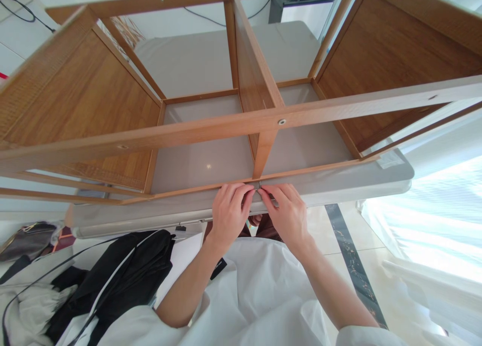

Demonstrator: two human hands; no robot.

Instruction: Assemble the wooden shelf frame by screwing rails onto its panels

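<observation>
A wooden frame (211,126) with panelled ends and a middle divider stands on a pale table (361,179). Its lower front rail (196,190) runs just beyond my hands. My left hand (230,210) is closed in a pinch beside the foot of the middle upright (264,152). Facing it, my right hand (288,211) also pinches, its fingertips nearly meeting the left ones. A thin metal piece (259,184) shows between the fingertips, close against the rail. My fingers cover most of it, and its exact kind cannot be made out.
The upper front rail, with a metal bolt head (281,122), crosses above my hands. Black cloth (146,263) and a strap lie at lower left, with a dark bag (28,241) farther left. Sheer curtains (440,210) hang at right. Behind the frame stands a pale covered surface (192,65).
</observation>
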